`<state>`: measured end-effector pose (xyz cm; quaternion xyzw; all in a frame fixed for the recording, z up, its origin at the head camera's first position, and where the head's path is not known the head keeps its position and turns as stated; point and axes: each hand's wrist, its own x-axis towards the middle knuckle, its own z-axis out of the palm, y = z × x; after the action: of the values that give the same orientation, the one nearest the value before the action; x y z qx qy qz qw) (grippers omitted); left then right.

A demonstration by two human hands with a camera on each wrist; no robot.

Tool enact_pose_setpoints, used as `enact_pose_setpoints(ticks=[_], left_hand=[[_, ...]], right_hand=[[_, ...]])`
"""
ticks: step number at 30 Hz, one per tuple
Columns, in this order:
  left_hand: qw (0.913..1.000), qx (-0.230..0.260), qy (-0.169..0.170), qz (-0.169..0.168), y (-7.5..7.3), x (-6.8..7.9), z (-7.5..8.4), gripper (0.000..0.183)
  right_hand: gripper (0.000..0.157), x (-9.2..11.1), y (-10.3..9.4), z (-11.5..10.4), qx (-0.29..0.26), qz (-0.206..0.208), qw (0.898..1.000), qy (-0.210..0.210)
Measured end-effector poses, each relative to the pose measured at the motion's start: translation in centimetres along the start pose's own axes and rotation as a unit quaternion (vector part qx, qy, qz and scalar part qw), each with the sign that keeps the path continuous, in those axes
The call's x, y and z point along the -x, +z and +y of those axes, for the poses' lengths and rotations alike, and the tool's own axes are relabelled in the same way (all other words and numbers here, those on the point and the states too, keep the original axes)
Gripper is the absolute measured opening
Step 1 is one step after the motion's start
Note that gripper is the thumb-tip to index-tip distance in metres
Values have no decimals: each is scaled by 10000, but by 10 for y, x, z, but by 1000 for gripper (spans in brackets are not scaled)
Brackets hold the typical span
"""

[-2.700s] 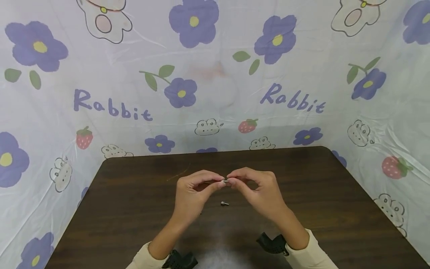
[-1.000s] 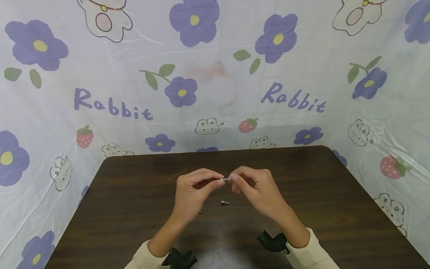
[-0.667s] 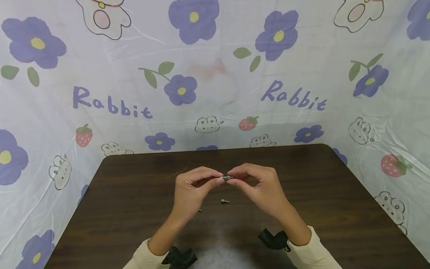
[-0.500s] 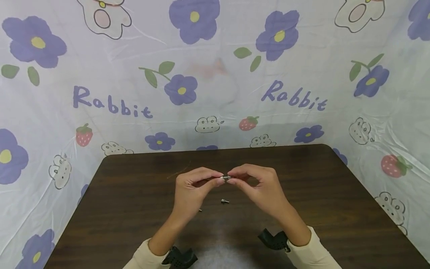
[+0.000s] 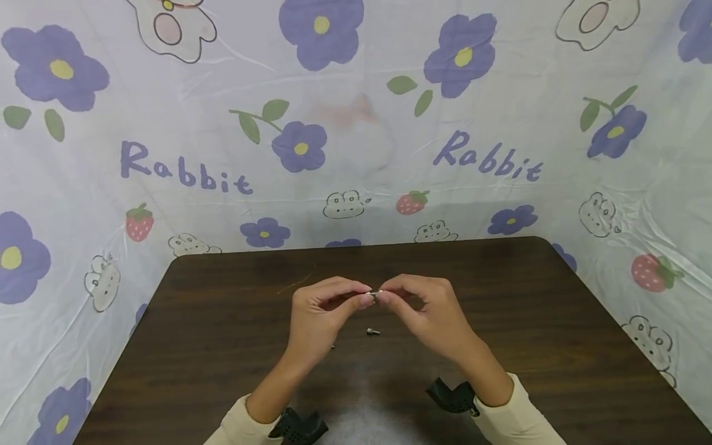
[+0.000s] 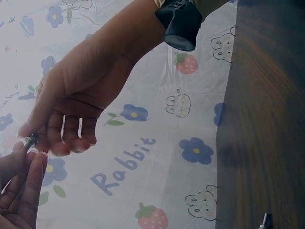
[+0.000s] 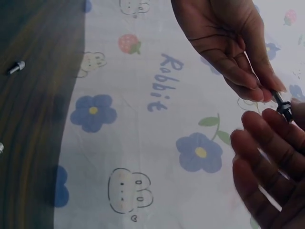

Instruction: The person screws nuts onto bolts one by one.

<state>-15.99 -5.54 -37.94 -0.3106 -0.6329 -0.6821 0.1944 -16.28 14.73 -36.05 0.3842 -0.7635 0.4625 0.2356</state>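
My left hand (image 5: pixel 317 318) pinches one end of a small metal bolt (image 7: pixel 277 98) between thumb and fingers. My right hand (image 5: pixel 431 312) pinches the bolt's other end, where a nut (image 7: pixel 284 109) sits around the shank. Both hands are held above the table, fingertips almost meeting, with the bolt lying level between them in the head view. In the left wrist view, my right hand's thumb and index finger close around the nut while its other fingers hang loosely curled. The fingertips partly hide the bolt's ends.
Another bolt (image 5: pixel 372 332) lies on the dark wooden table (image 5: pixel 222 346) below the hands. A small metal piece (image 5: pixel 334 346) is mostly hidden beside my left wrist. A thin thread-like strand (image 5: pixel 297 283) lies farther back. Printed cloth (image 5: pixel 356 154) hangs behind and at both sides.
My right thumb and fingers roll back and forth on the nut end, covering more of it now than half a second ago. The left hand stays nearly still, and the head view tilts slightly down.
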Motion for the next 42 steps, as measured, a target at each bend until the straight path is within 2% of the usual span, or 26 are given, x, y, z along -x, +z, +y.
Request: enact_pose_setpoints(ticks=[4, 7, 11, 13, 16, 19, 23, 26, 31, 35, 39, 42], left_hand=[[10000, -12, -19, -23, 1, -1, 0, 10], [10000, -10, -42, 1, 0, -2, 1, 10], [10000, 15, -70, 33, -1, -2, 1, 10], [10000, 63, -64, 11, -2, -2, 1, 10], [9999, 131, -47, -37, -1, -1, 0, 10], [10000, 66, -13, -48, -1, -2, -1, 10], [10000, 12, -7, -38, 0, -2, 0, 9], [10000, 82, -1, -45, 1, -2, 0, 9], [9999, 110, -11, -32, 0, -1, -1, 10], [10000, 53, -2, -40, 0, -1, -1, 9], [10000, 44, 12, -9, 0, -1, 0, 10], [9999, 109, 24, 1, 0, 0, -1, 10]], right_hand=[[22, 1, 0, 0, -22, 165, 9996, 249], [10, 0, -2, 0, 24, 264, 9995, 194], [34, 0, -4, -1, 72, 230, 9996, -169], [38, 0, -4, -1, 48, 188, 9993, -316], [31, 0, -2, 0, 51, 110, 9994, -331], [15, 1, -2, 0, -20, -100, 9999, -18], [25, 3, -2, 0, -193, -384, 9983, 401], [14, 3, -2, 0, -151, -331, 9989, 302], [29, 1, -2, -1, 23, -86, 9999, -121], [16, 0, -1, 0, -149, -150, 9998, -32], [15, 1, 0, 3, -274, -177, 9994, 59], [26, 1, 0, 3, -170, -97, 9997, -127]])
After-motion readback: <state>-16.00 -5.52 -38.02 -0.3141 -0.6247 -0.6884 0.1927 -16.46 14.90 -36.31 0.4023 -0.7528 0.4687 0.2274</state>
